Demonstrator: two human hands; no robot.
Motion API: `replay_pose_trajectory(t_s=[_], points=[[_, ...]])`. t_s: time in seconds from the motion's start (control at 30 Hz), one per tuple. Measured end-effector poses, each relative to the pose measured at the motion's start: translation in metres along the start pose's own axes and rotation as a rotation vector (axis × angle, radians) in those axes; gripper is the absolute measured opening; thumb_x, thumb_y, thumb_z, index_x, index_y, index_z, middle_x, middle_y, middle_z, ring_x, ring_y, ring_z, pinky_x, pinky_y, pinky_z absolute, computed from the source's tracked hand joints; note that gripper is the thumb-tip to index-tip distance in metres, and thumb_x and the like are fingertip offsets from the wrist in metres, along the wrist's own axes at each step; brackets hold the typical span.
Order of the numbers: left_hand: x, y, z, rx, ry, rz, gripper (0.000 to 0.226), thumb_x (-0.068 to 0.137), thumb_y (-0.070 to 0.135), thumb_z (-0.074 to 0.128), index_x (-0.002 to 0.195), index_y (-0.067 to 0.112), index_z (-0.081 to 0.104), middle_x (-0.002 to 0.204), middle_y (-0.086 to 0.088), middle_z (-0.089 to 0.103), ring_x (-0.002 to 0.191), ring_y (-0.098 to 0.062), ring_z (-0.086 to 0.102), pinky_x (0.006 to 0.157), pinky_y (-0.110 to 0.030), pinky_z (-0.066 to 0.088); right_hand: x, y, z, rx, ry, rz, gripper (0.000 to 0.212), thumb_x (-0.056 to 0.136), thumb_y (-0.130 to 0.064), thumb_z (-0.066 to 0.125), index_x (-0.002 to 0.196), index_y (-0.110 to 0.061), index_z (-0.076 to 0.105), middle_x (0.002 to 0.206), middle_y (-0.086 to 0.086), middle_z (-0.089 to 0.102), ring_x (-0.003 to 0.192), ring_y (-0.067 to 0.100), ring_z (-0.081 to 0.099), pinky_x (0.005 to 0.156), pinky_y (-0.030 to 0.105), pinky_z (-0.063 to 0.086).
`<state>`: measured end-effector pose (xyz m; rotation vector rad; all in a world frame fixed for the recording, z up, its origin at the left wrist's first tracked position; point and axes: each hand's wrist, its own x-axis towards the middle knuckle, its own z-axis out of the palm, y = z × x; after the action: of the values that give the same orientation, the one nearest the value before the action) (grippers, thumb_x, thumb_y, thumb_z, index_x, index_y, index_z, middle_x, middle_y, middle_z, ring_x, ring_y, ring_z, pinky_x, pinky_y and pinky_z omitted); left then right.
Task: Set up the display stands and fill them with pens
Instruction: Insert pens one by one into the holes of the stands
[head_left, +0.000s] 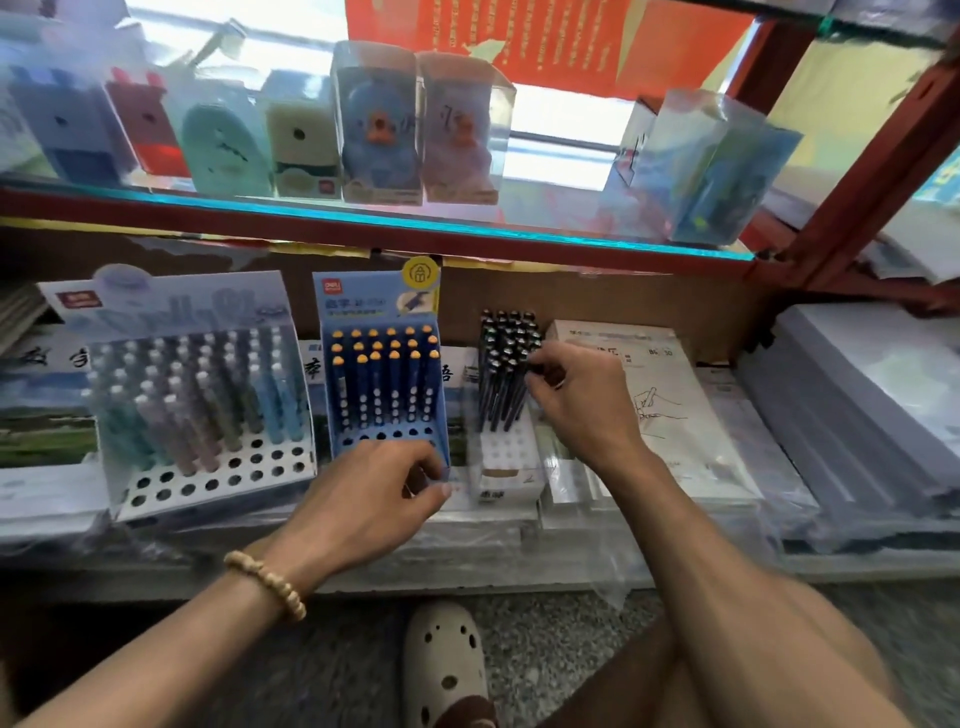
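Note:
Three pen stands sit side by side on the lower shelf. The left one is a pale blue stand (218, 478) with pastel pens (208, 395) and several empty holes in front. In the middle stands a blue stand (379, 306) of dark blue pens with orange caps (387, 374). On the right, a small white stand (506, 467) holds a bunch of dark pens (506, 364). My left hand (374, 499) grips the front corner of the blue stand, next to the white one. My right hand (576, 395) pinches the dark pens from their right side.
Wrapped paper packs (670, 410) and white stacks (872, 395) lie to the right on the shelf. A glass shelf edge (363, 218) above carries boxed sharpeners (374, 124). A red frame post (841, 192) rises at right. My shoe (447, 665) rests on the speckled floor.

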<state>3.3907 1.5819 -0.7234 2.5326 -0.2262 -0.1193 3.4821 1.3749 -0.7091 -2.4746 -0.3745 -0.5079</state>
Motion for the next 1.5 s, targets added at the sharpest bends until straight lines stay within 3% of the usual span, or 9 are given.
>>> replay_pose_trajectory(t_s=[0.07,0.27,0.47,0.67,0.87,1.17,1.37,1.5], points=[[0.0,-0.001,-0.001,-0.008,-0.004,-0.006,0.014,0.094,0.043,0.06,0.1,0.032,0.064,0.089,0.017,0.064,0.081,0.003,0.059,0.074,-0.024,0.053,-0.002,0.0,0.004,-0.021,-0.017,-0.023,0.011,0.087,-0.012,0.073,0.098,-0.012,0.076,0.091,0.003,0.073,0.081,0.018,0.065,0.08,0.039,0.057],[-0.003,-0.005,-0.002,-0.017,0.004,-0.015,0.011,0.094,0.041,0.06,0.1,0.031,0.064,0.088,0.018,0.063,0.081,0.004,0.059,0.075,-0.02,0.051,-0.003,-0.001,0.006,-0.004,-0.024,0.008,0.016,0.088,-0.013,0.073,0.103,-0.011,0.075,0.092,0.003,0.074,0.081,0.016,0.066,0.081,0.037,0.058],[-0.01,-0.007,-0.009,-0.015,0.018,-0.011,0.014,0.094,0.042,0.061,0.101,0.03,0.065,0.087,0.018,0.063,0.081,0.003,0.059,0.073,-0.019,0.05,0.003,-0.019,-0.001,0.044,0.088,0.033,0.026,0.088,-0.027,0.072,0.11,-0.012,0.072,0.096,0.0,0.071,0.076,0.013,0.066,0.076,0.039,0.06],[-0.027,-0.012,-0.033,0.006,0.021,0.001,0.023,0.093,0.044,0.06,0.11,0.029,0.064,0.09,0.017,0.065,0.084,0.001,0.062,0.079,-0.026,0.055,0.007,-0.063,-0.005,0.135,-0.054,-0.034,0.028,0.086,-0.03,0.074,0.11,-0.016,0.071,0.095,-0.006,0.066,0.08,0.007,0.063,0.076,0.034,0.059],[-0.055,-0.015,-0.073,0.091,0.104,-0.003,0.02,0.093,0.046,0.06,0.108,0.033,0.063,0.091,0.019,0.062,0.083,0.003,0.06,0.077,-0.023,0.054,0.023,-0.124,-0.003,0.097,-0.253,-0.195,0.035,0.088,-0.037,0.073,0.117,-0.018,0.068,0.104,-0.004,0.069,0.088,0.007,0.064,0.081,0.032,0.058],[-0.143,-0.056,-0.151,0.16,0.317,-0.21,0.024,0.09,0.05,0.061,0.105,0.032,0.066,0.087,0.02,0.065,0.079,0.004,0.061,0.075,-0.027,0.053,0.042,-0.248,0.023,0.083,-0.52,-0.464,0.038,0.09,-0.04,0.069,0.122,-0.019,0.067,0.118,-0.003,0.068,0.101,0.011,0.061,0.091,0.035,0.054],[-0.231,-0.094,-0.178,0.199,0.39,-0.451,0.027,0.091,0.052,0.059,0.106,0.031,0.066,0.094,0.018,0.067,0.085,0.002,0.06,0.079,-0.029,0.052,0.042,-0.33,0.05,0.06,-0.6,-0.66,0.032,0.089,-0.041,0.068,0.115,-0.022,0.069,0.11,-0.005,0.069,0.098,0.014,0.062,0.087,0.036,0.054],[-0.292,-0.115,-0.176,0.146,0.479,-0.629,0.025,0.091,0.051,0.059,0.103,0.031,0.067,0.094,0.017,0.066,0.087,0.002,0.06,0.08,-0.031,0.052,0.028,-0.384,0.08,0.073,-0.656,-0.75,0.038,0.088,-0.041,0.066,0.121,-0.021,0.068,0.116,-0.001,0.069,0.106,0.019,0.062,0.092,0.037,0.052]])
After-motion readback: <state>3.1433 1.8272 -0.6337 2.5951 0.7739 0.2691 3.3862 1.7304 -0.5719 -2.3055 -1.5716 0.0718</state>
